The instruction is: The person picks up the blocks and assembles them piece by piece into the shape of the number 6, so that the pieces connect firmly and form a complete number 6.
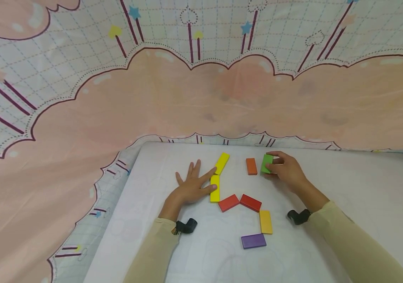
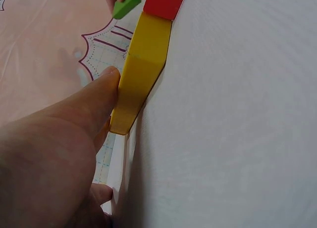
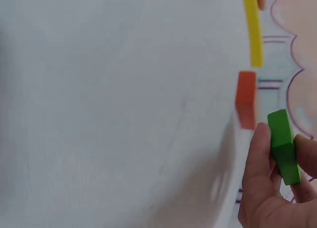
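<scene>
My right hand [image 1: 290, 175] pinches a green block [image 1: 266, 162] between thumb and fingers. In the right wrist view the green block [image 3: 283, 146] tilts between the fingertips. An orange block [image 1: 251, 166] lies just left of it on the table. My left hand [image 1: 189, 189] is spread over the white surface. Its index fingertip touches the upper yellow block [image 1: 223, 160], and its thumb rests on the lower yellow block [image 1: 215, 180]. These two yellow blocks meet end to end at an angle.
From the lower yellow block a bent line runs on through two red blocks [image 1: 229, 203], a darker yellow block [image 1: 266, 222] and a purple block [image 1: 253, 241]. Beyond the white table [image 1: 159, 173] hangs a patterned cloth [image 1: 187, 102]. A black wrist camera [image 1: 186, 226] sits at each cuff.
</scene>
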Tool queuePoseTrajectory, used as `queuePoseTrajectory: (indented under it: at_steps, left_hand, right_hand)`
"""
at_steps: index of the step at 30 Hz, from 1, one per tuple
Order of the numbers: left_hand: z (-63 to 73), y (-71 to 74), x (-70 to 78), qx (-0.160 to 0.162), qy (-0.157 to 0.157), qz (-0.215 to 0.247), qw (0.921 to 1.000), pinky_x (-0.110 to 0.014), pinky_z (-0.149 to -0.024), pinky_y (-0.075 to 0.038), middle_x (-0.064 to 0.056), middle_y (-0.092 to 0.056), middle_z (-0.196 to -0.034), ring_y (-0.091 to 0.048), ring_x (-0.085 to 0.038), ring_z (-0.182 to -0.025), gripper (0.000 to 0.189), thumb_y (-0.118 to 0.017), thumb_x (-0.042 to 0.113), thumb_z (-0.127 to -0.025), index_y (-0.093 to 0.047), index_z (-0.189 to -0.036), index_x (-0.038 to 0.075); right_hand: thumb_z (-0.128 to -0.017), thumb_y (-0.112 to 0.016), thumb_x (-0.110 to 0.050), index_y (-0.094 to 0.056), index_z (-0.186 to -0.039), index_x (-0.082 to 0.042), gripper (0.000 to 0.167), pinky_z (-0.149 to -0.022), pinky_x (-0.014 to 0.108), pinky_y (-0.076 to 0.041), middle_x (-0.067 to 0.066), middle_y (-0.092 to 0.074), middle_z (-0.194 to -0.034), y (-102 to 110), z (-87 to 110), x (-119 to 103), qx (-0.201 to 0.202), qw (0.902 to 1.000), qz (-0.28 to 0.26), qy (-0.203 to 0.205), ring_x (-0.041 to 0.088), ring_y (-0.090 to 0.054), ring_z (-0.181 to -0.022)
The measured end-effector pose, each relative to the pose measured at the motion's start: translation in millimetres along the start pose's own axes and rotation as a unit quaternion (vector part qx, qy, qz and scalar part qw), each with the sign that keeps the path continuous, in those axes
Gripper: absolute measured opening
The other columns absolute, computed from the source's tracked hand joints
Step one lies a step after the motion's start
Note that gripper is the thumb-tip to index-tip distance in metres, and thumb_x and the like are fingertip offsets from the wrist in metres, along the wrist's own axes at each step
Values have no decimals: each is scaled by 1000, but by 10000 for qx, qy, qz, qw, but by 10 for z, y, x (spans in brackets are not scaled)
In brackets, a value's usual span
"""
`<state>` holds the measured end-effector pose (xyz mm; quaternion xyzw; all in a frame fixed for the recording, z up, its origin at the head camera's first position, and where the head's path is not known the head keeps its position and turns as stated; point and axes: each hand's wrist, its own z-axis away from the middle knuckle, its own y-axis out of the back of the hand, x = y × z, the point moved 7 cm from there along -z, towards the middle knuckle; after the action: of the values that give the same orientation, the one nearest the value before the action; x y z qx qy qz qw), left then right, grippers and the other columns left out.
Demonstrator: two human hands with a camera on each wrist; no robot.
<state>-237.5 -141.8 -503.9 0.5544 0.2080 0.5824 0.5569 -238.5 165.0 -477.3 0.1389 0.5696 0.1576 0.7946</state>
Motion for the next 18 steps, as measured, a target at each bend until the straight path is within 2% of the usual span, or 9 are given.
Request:
queuePoseTrajectory:
  at_steps: [5,10,18]
  left_hand:
    - [3,1,1,-7,12,-7,10000,-79,-111,19,-9,11,-173,18,-35,-159,69,-53,63,-97,-24,-158,50]
    - [2,3,2,-12,26,11,10000,-79,-111,18,-9,11,-173,18,-35,-159,69,-53,63,-97,-24,-158,50]
    - [1,1,11,7,58,-74,10000,-79,-111,18,-9,11,-173,18,-36,-158,69,-53,63,-97,-23,-158,51]
  right_hand:
    - [-100,-68,-22,-40,-156,-16,63,-96,38,-58,21,-47,-147,-99,128,-63,-424,9985,-309,164,38,-57,-128]
    - [-98,-70,-27,-44,-152,-14,62,-95,39,-59,19,-50,-145,-240,271,-86,-853,9956,-378,106,32,-62,-123]
    - [-94,-74,-25,-46,-149,-13,63,-91,36,-61,16,-54,-138,-439,461,-104,-1183,9918,-484,-45,29,-61,-120]
